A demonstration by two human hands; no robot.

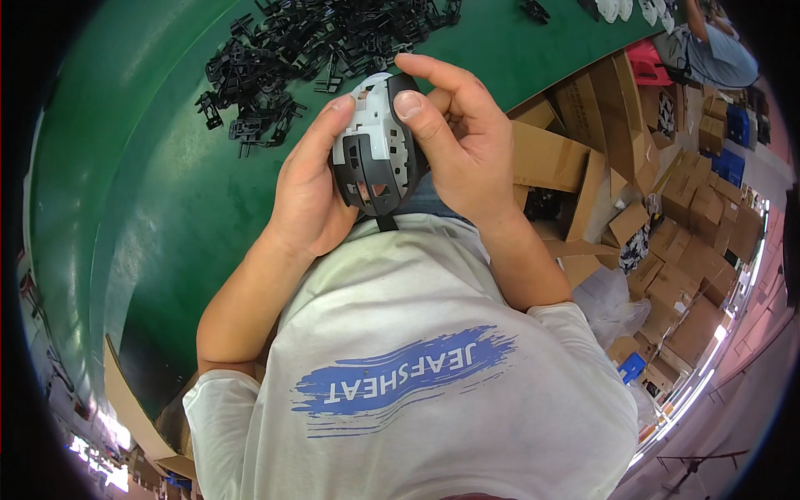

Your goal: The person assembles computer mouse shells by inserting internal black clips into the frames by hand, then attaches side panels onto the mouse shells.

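Note:
Between my hands is a rounded black-and-white plastic shell [367,154] with slots and square holes, close in front of my body at the edge of the green table [200,179]. My left hand [308,187] cups its left side, the thumb on the white upper part. My right hand [467,146] holds the right side, thumb pressed on the black rim and index finger stretched past its far end. My palms and fingers hide the shell's underside.
A heap of black plastic clips [283,62] lies on the table beyond my hands. White parts [612,10] sit at the far right. Open cardboard boxes [554,158] stand right of me, with stacked cartons [679,258] behind. Another person [721,54] is at the upper right.

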